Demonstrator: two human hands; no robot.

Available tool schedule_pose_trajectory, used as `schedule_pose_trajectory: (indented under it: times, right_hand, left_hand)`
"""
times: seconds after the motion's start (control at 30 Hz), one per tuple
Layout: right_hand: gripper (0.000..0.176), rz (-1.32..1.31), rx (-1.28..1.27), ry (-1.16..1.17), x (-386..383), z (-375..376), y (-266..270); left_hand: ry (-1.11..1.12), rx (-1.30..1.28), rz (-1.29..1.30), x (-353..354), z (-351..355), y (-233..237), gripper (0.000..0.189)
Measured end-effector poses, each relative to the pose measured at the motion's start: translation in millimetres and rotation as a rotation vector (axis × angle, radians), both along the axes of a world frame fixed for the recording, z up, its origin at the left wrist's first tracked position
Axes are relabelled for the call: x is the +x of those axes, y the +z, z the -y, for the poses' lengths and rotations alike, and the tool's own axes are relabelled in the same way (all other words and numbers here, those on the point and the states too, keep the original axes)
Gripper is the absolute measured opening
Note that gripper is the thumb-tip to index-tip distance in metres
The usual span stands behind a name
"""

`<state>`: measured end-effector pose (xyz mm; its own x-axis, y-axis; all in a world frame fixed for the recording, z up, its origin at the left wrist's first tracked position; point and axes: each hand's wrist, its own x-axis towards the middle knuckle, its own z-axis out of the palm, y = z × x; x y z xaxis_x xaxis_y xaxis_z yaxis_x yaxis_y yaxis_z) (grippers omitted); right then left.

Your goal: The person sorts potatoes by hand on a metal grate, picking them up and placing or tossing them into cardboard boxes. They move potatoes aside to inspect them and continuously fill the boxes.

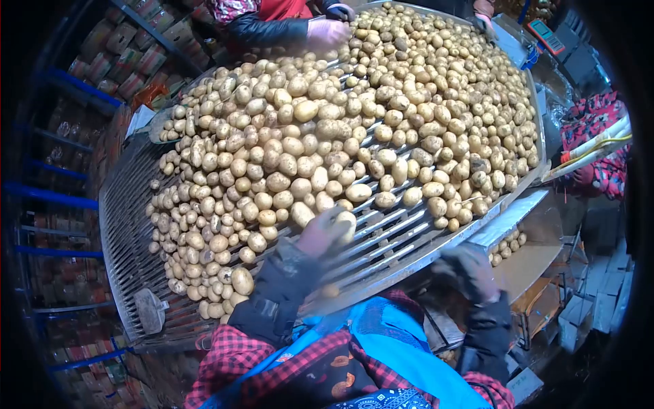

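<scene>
– At 6 o'clock on the sorting table (395,238), left hand (319,235), status?
– Pinkish glove, dark sleeve. Fingers curled in round one potato (344,223), just above the bare slats. Heavy motion blur, so the grip looks closed, but the fingertips aren't clean.
– Right hand (470,273)?
– Dark glove, 5 o'clock, off the table and below its rim. Blurred too. Can't tell if the fingers are spread or closed, or if anything's in them.
– Where's that potato against the rest?
– Right at the near edge of the potato heap (354,116). The heap runs from 9 o'clock through 12 to 3 and covers most of the slats. Bare metal shows at 6 and at 8 o'clock.
– Anyone else in frame?
– Co-worker's hand (327,31), pink glove, at 12 o'clock, resting on the far side of the heap.
– Other items, quick.
– Small potatoes (507,245) on a lower chute at 4 o'clock, under the table rim. Flat metal piece (150,310) lying on the slats at 8 o'clock, apart from the heap. Stacked boxes (116,48) on shelving at 10 o'clock, beyond the table.
</scene>
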<state>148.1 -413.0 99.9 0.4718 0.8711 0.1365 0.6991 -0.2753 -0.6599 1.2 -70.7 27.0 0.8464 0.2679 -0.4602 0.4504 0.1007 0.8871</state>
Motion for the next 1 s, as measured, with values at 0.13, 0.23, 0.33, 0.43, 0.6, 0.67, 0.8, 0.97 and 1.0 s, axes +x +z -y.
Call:
schedule_pose_trajectory:
  times: [0.13,0.23,0.33,0.43,0.6,0.67,0.8,0.97,1.0]
  right_hand:
    - [0.066,-1.72,0.535,-0.231,-28.1,-87.6,-44.0]
    - [0.077,-1.794,0.545,-0.076,-39.2,-109.7,-71.9]
    - [0.079,-1.903,0.644,-0.042,-51.2,-114.3,-76.2]
    - [0.056,-1.503,0.521,-0.198,-58.8,-108.9,-97.5]
    - [0.062,-1.262,0.484,-0.42,-27.6,-57.7,-34.3]
    - [0.067,-1.245,0.665,-0.538,-21.7,-23.9,-9.4]
    - [0.061,-0.809,0.453,-0.919,38.1,89.2,-35.5]
    - [0.051,-0.081,0.22,-1.041,60.8,103.4,-74.6]
    - [0.048,-0.408,0.447,-0.988,55.4,81.5,-68.5]
  left_hand:
    - [0.148,-0.501,0.19,-19.2,24.9,26.9,0.039]
    - [0.231,-0.573,0.184,-11.1,44.6,54.5,0.041]
    - [0.357,-1.023,0.095,5.4,52.1,66.3,0.038]
    - [-0.015,-0.543,0.14,21.0,77.0,29.8,0.044]
    - [-0.274,0.843,0.513,45.0,126.0,58.8,0.047]
    - [-0.238,0.842,0.563,42.9,124.6,62.8,0.048]
    - [-0.317,1.105,0.588,12.5,66.9,18.7,0.044]
    - [-0.017,1.537,0.07,-50.3,-11.6,16.3,0.059]
    - [-0.086,1.491,-0.002,-53.7,-22.4,17.5,0.062]
